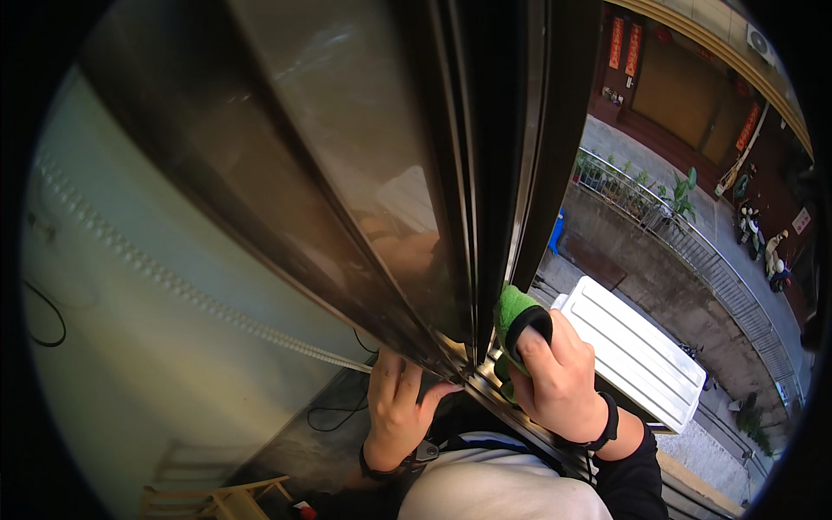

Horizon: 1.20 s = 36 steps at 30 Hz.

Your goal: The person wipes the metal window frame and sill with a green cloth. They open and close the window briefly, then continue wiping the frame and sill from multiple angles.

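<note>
My right hand (pixel 562 381) is closed around a fuzzy green cleaning pad (pixel 517 303) with a black-rimmed opening. The pad is pressed to the outer side of the dark metal window frame (pixel 498 217), close to its lower end. More green shows below, partly hidden by my fingers. My left hand (pixel 397 412) rests at the bottom edge of the window sash (pixel 347 299). Its fingers are stretched upward and the thumb points right along the frame, with nothing held. The glass pane (pixel 347 104) above reflects a hand. Below lies the metal sill track (pixel 503 407).
A white ribbed outdoor unit (pixel 633 347) stands just outside, right of my right hand. A beaded cord (pixel 208 303) hangs along the pale wall (pixel 130 373). A wooden chair (pixel 238 501) is at lower left. Far below outside are a railing (pixel 685 234), plants and parked scooters.
</note>
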### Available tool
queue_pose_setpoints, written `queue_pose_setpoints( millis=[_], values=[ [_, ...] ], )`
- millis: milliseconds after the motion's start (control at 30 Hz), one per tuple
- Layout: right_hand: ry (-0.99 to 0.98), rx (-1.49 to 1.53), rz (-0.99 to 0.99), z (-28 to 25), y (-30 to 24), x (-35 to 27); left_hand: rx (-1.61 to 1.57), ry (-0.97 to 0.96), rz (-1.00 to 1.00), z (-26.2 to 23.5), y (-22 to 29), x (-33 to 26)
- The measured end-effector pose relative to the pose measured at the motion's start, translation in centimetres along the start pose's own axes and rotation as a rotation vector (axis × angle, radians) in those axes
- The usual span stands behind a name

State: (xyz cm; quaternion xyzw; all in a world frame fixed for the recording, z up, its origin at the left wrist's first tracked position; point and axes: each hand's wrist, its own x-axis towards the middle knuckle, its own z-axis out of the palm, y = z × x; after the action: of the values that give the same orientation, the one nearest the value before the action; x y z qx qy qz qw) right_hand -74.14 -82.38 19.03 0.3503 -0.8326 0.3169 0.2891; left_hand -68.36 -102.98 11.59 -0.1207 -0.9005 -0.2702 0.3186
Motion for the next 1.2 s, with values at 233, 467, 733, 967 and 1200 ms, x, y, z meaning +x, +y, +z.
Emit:
queue_pose_setpoints(
  millis=[233, 467, 733, 967, 1200],
  values=[
    [-0.016, 0.097, -0.016, 0.1, 0.1, 0.0, 0.028, 0.006, 0.026, 0.1, -0.4, -0.1],
    [-0.007, 0.122, -0.004, 0.3, 0.4, -0.2, 0.033, -0.003, 0.028, 0.0, -0.3, 0.0],
    [-0.035, 0.125, -0.024, 0.0, 0.6, 0.0, 0.025, -0.005, -0.014, -0.1, 0.1, -0.1],
    [-0.05, 0.099, -0.024, -0.6, 0.4, 0.6, 0.034, 0.015, -0.058, -0.2, 0.7, 0.3],
    [-0.068, 0.089, -0.038, -0.9, 0.4, 0.8, 0.041, 0.056, -0.099, -0.4, 1.4, 0.7]
  ],
)
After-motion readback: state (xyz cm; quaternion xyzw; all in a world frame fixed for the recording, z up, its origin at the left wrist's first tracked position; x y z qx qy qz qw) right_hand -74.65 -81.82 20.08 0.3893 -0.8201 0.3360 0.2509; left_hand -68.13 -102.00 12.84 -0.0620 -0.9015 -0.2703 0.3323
